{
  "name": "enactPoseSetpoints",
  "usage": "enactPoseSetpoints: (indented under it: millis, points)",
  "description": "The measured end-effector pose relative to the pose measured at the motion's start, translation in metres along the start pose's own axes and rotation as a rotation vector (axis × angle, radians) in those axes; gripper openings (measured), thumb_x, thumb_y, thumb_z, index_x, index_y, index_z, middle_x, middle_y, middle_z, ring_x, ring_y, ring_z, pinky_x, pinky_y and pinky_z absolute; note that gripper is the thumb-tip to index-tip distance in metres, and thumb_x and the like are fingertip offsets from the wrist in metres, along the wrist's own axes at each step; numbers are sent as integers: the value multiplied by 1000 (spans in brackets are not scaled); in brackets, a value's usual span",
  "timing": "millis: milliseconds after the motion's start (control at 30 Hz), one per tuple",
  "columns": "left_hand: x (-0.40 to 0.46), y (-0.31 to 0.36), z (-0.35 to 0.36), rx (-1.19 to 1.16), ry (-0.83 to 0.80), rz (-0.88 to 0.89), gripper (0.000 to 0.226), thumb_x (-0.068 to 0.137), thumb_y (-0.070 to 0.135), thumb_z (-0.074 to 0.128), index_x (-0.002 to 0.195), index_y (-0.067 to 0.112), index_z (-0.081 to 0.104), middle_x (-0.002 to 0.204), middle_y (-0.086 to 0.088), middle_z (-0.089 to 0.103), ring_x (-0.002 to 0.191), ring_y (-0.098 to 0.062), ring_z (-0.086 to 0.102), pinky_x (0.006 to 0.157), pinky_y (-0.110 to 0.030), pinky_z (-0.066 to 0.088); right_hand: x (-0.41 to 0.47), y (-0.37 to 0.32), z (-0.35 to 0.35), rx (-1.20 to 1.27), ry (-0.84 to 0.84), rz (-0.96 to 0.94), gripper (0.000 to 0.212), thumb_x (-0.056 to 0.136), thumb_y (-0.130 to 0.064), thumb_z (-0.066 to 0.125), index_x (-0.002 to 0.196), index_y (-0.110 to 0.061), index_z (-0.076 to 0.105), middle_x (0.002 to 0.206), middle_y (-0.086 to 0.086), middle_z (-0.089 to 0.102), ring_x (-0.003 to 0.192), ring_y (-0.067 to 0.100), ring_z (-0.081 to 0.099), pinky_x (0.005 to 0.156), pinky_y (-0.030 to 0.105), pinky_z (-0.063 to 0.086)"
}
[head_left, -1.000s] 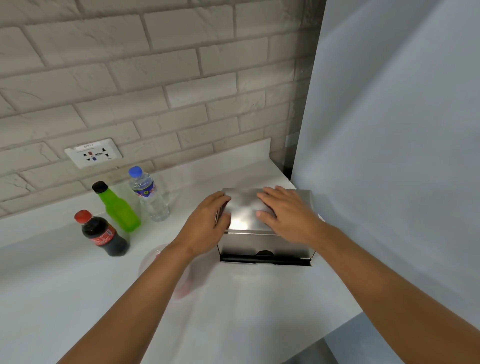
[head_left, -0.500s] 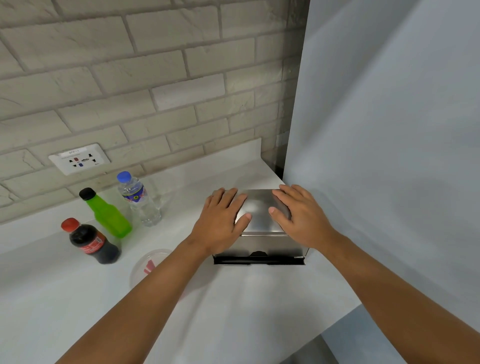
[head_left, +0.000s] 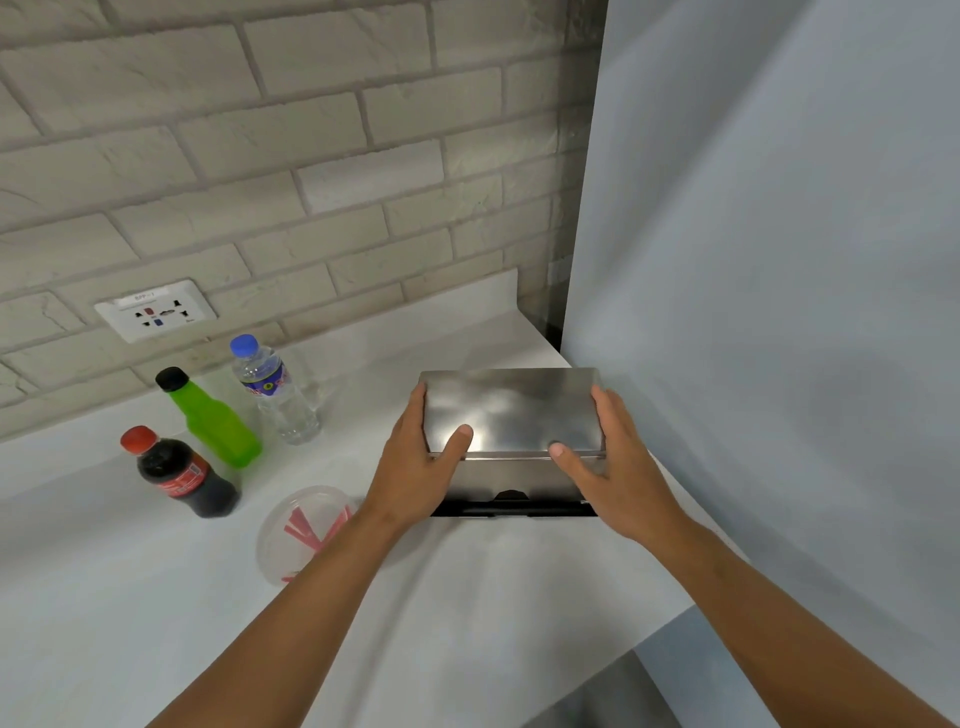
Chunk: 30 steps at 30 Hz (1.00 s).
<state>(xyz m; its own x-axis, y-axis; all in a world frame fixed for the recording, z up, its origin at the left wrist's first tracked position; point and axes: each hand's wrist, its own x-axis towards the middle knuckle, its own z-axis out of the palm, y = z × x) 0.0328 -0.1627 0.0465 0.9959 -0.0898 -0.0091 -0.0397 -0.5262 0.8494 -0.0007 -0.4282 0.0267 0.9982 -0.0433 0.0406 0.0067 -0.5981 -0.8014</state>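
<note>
A shiny steel box (head_left: 511, 410) with a dark slot along its front bottom stands on the white counter (head_left: 467, 623), close to the grey wall on the right. My left hand (head_left: 415, 467) grips the box's left side, thumb lying on the lid. My right hand (head_left: 618, 467) grips the right side the same way, thumb on the lid's front edge. The fingers of both hands are hidden behind the box's sides.
Left of the box stand a cola bottle (head_left: 179, 475), a green bottle (head_left: 210, 418) and a clear water bottle (head_left: 275, 392). A clear lidded tub with red sticks (head_left: 304, 527) lies by my left wrist. A wall socket (head_left: 156, 310) sits on the brick wall. The counter edge runs at lower right.
Both hands slid off the top of the lid outward to the box's left and right sides and now grip it. The view shifted slightly.
</note>
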Motion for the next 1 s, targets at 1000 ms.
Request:
enactPoseSetpoints:
  millis: [1000]
  points:
    - [-69, 25, 44, 351, 28, -52, 84, 98, 59, 58, 166, 42, 12, 176, 10, -10, 142, -27, 54, 111, -34, 43, -10, 38, -60, -168, -134, -227, 64, 103, -52, 49, 159, -48, 20, 171, -16, 11, 144, -12, 8, 116, 23, 21]
